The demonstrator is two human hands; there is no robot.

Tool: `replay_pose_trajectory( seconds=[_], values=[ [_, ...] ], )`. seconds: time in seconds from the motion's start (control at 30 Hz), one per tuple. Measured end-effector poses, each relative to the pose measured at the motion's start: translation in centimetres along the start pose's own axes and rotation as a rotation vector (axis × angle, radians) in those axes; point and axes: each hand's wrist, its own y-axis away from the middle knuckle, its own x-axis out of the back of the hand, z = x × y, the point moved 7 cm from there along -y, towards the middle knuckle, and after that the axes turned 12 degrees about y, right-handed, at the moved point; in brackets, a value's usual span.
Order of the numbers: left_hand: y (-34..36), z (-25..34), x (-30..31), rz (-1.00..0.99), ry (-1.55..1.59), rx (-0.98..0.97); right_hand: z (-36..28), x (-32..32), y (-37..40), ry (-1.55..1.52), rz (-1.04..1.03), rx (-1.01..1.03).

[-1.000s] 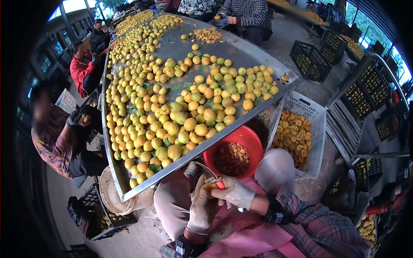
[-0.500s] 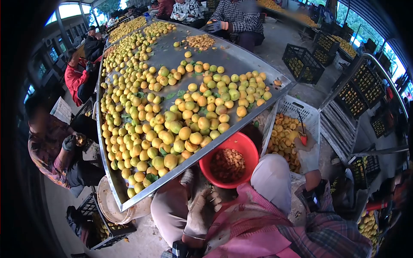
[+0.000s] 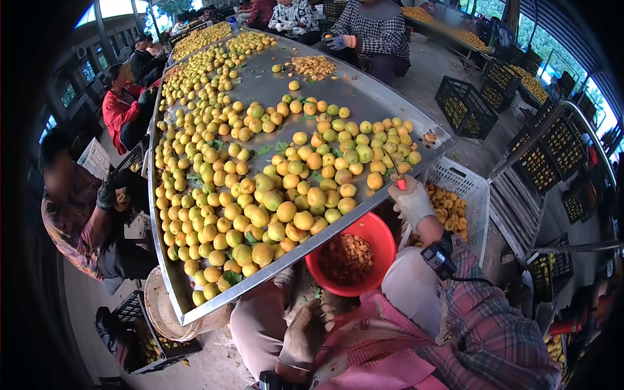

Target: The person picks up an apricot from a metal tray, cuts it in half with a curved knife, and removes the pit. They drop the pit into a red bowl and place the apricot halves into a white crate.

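My right hand [image 3: 412, 203], in a pale work glove, is closed around the red handle of a small knife [image 3: 401, 183]. The blade points up over the table's near right edge, beside the apricots [image 3: 375, 181]. Low over my lap is my gloved left hand [image 3: 307, 330], fingers loosely apart, with nothing visible in it. Between my knees, under the table edge, sits a red basin [image 3: 389, 250] holding a heap of brownish apricot pits [image 3: 351, 257]. To its right stands a white plastic crate [image 3: 480, 192] with halved apricots [image 3: 448, 209], partly covered by my right arm.
The metal table [image 3: 273, 140] bears many whole apricots, some leaves and a pile of pits [image 3: 313, 66]. A white bucket [image 3: 162, 302] and a black crate [image 3: 156, 348] stand at left. People sit along both sides. Black crates [image 3: 465, 107] and a slatted wooden stand [image 3: 517, 201] are at right.
My right hand has come up from low at my right side to the crate and table edge, now holding the knife that lay in the crate. My left hand stays over my lap.
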Motion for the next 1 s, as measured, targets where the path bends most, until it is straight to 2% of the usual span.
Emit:
replay_pose_trajectory(
  seconds=[0.1, 0.13, 0.17, 0.23, 0.27, 0.33, 0.43, 0.47, 0.5, 0.57, 0.6, 0.67, 0.7, 0.77, 0.9, 1.0],
  values=[
    [-0.4, 0.4, 0.6, 0.028, 0.024, -0.021, 3.7, -1.0, -7.7, 0.035, -0.007, 0.039],
    [-0.5, 0.5, 0.6, 0.026, 0.029, -0.023, 4.3, -1.0, -9.7, 0.168, 0.097, 0.122],
    [-0.5, 0.7, 0.3, 0.017, 0.015, -0.028, 5.7, -1.1, -12.0, 0.174, 0.098, 0.126],
    [-0.9, 0.8, 0.3, 0.002, 0.006, -0.032, 2.7, -1.6, -13.1, 1.342, 0.535, 0.679],
    [-1.1, 0.8, 0.6, 0.014, 0.011, -0.026, 2.4, -1.5, -13.7, 1.348, 0.538, 0.681],
    [-1.6, 0.7, 1.3, 0.02, 0.021, -0.019, 3.7, -0.8, -16.2, 1.028, 0.275, 0.36],
    [-2.4, 0.5, 2.1, 0.056, 0.05, 0.004, 4.4, -1.7, -19.4, 1.169, 0.294, 0.429],
    [-2.4, 0.6, 2.1, 0.057, 0.048, -0.002, 4.1, -2.0, -19.1, 1.239, 0.392, 0.465],
    [-2.5, 0.7, 2.1, 0.06, 0.045, -0.009, 3.9, -2.2, -19.4, 1.246, 0.389, 0.468],
    [-2.8, 0.8, 2.1, 0.048, 0.04, -0.022, 3.9, -2.2, -19.9, 1.099, 0.323, 0.332],
    [-3.0, 0.9, 2.1, 0.036, 0.025, -0.034, 3.6, -2.2, -19.8, 1.107, 0.318, 0.335],
    [-3.2, 0.9, 2.2, 0.04, 0.031, -0.027, 3.9, -3.2, -19.5, 0.838, 0.033, 0.279],
    [-3.4, 0.9, 2.3, 0.042, 0.03, -0.022, 3.1, -3.2, -18.8, 0.844, 0.03, 0.281],
    [-3.7, 0.9, 2.4, 0.043, 0.024, -0.017, 0.4, -3.2, -14.1, 0.485, -0.049, -0.075],
    [-3.8, 0.8, 2.2, 0.044, -0.001, 0.002, 1.1, -3.1, -14.6, 0.456, -0.12, 0.013],
    [-3.8, 0.9, 2.4, 0.058, -0.023, -0.018, 1.4, -2.7, -14.6, 0.422, -0.069, 0.158]
  ],
)
